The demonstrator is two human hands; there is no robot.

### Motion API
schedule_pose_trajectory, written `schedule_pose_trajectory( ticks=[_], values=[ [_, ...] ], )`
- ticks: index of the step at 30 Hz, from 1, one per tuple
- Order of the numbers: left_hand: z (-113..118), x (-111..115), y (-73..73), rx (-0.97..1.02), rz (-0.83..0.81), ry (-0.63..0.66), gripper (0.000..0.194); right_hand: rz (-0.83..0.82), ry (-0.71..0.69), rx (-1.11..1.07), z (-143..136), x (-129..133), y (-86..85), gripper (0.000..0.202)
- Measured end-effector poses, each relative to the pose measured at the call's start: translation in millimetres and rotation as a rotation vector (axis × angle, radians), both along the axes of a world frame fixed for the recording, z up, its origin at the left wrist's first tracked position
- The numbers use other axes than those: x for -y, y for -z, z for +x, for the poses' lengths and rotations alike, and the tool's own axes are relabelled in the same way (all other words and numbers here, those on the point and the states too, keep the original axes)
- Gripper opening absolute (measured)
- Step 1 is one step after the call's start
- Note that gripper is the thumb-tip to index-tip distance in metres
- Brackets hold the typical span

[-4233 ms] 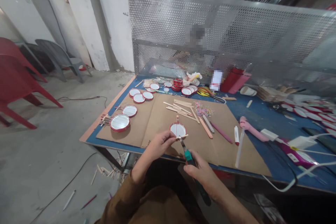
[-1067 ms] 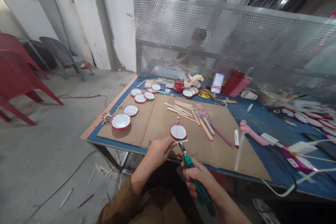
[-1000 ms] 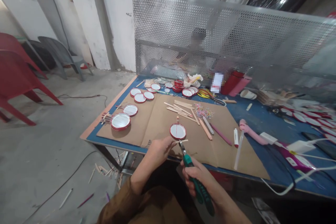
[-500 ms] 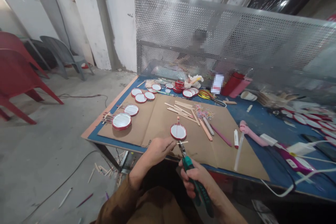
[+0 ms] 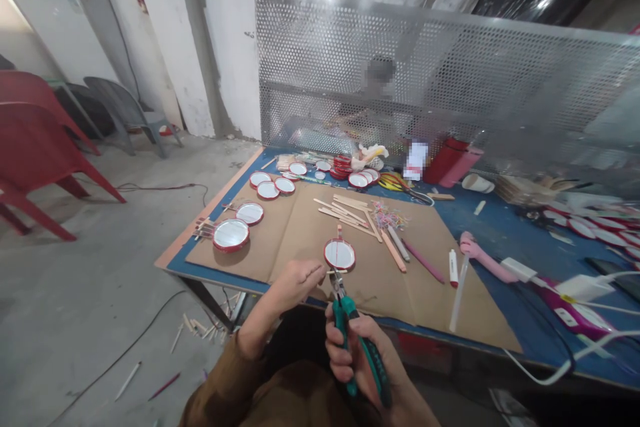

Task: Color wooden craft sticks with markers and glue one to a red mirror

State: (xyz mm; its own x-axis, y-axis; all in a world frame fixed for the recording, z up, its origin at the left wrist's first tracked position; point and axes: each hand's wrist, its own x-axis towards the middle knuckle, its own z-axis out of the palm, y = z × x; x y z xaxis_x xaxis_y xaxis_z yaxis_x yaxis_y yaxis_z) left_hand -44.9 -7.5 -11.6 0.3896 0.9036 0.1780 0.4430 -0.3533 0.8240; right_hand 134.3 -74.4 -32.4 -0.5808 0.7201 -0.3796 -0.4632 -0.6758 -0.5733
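Near the front edge of the cardboard, my left hand (image 5: 298, 282) is closed, its fingertips pinching a short, thin wooden stick (image 5: 341, 271). My right hand (image 5: 365, 350) grips a pair of cutting pliers (image 5: 345, 307) with green and black handles. The handles are spread, and the metal jaws are at the stick, close to my left fingertips. Just beyond them lies a round, red-rimmed disc (image 5: 339, 254) with a pale shiny face, a line down its middle and a small wooden piece at its top.
Wooden sticks (image 5: 345, 212), coloured shreds (image 5: 390, 217) and pens (image 5: 423, 260) lie on the cardboard (image 5: 300, 233). More red-rimmed discs (image 5: 231, 233) are at the left. A pink glue gun (image 5: 485, 257) rests at the right. Behind a perforated metal screen (image 5: 320, 47) sits a person.
The handles of the pliers have spread wider. My right hand and the pliers have shifted left, and my left hand has drawn slightly left with the stick.
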Motion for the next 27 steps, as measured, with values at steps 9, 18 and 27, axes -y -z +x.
schedule_pose_trajectory(
  ticks=[9,18,27],
  values=[
    [3,1,9.1,0.064,-0.042,-0.08,0.034,-0.032,0.006,0.009,-2,1,-3.4,0.043],
    [9,4,23.2,0.059,0.066,-0.117,0.023,0.102,-0.051,0.373,15,-6,-7.1,0.044],
    [6,2,22.8,-0.071,0.141,-0.047,0.026,0.124,-0.085,0.487,19,-11,7.7,0.052]
  ],
)
